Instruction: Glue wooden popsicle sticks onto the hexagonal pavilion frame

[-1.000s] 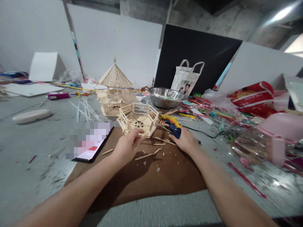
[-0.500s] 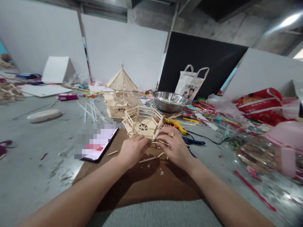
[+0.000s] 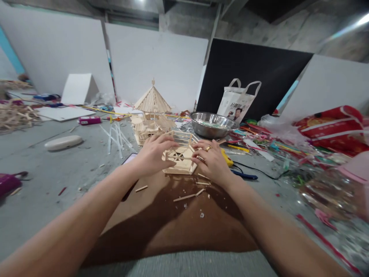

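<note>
Between my hands sits a small six-sided pavilion base [image 3: 184, 166] made of pale wooden sticks, with stick railings round its edge and a dark opening in its floor. My left hand [image 3: 152, 156] grips its left side, thumb at the front and fingers over the railing. From the right, my right hand [image 3: 212, 161], a ring on one finger, holds the other side with bent fingers. Loose wooden sticks [image 3: 184, 197] lie on a brown board [image 3: 173, 231] in front. Behind the base stands a finished-looking stick pavilion [image 3: 152, 100] with a pointed roof, its lower part partly covered.
A steel bowl [image 3: 213, 132] stands behind, with a white tote bag [image 3: 236, 104] beyond it. To the right are a yellow glue gun [image 3: 227, 158], a blue-handled tool [image 3: 245, 175] and a pink-lidded clear jug [image 3: 331, 188]. A phone [image 3: 129, 158] lies mostly under my left arm.
My hands have moved from the base's front edge, close together, to grips on its two sides. The base now sits turned, and a stick lies on the board by my right hand.
</note>
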Action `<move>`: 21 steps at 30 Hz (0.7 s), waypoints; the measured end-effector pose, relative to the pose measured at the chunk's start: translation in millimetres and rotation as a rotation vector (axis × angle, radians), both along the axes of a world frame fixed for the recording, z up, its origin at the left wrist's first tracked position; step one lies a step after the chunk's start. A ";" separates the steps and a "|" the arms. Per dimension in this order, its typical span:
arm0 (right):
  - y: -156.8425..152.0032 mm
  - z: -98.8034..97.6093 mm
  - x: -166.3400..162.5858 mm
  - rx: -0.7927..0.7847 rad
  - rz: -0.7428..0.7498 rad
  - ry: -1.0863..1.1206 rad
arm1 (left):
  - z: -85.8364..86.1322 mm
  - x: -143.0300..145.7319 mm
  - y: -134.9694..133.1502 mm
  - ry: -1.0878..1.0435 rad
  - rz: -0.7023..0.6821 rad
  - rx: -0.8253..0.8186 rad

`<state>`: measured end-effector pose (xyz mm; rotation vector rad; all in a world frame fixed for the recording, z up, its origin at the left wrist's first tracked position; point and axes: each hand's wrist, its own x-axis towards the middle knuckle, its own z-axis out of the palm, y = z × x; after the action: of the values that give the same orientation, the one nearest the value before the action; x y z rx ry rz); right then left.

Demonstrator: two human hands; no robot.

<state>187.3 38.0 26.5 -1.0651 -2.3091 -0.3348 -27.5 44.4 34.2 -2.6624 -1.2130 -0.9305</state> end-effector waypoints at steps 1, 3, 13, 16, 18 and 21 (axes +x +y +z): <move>4.7 -1.3 0.2 -0.001 -0.007 0.010 | 1.7 -5.0 6.6 0.017 0.007 -0.039; 12.5 -4.9 -0.1 -0.007 -0.019 0.028 | 1.7 -11.6 17.8 0.026 0.020 -0.099; 25.3 -20.0 -1.7 -0.043 0.007 0.051 | -12.0 -10.0 36.8 0.082 0.026 -0.220; 25.1 -20.4 -0.7 -0.050 0.025 0.062 | -18.4 -9.2 39.3 0.069 0.030 -0.206; 24.8 -20.2 -0.2 -0.053 0.023 0.066 | -21.4 -9.0 40.4 0.048 0.028 -0.189; 24.5 -20.1 0.1 -0.057 0.023 0.063 | -23.4 -8.8 41.4 0.016 0.026 -0.164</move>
<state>187.4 62.5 6.4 -1.0608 -2.2852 -0.2250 -36.3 85.8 10.8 -2.7639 -1.3730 -0.8392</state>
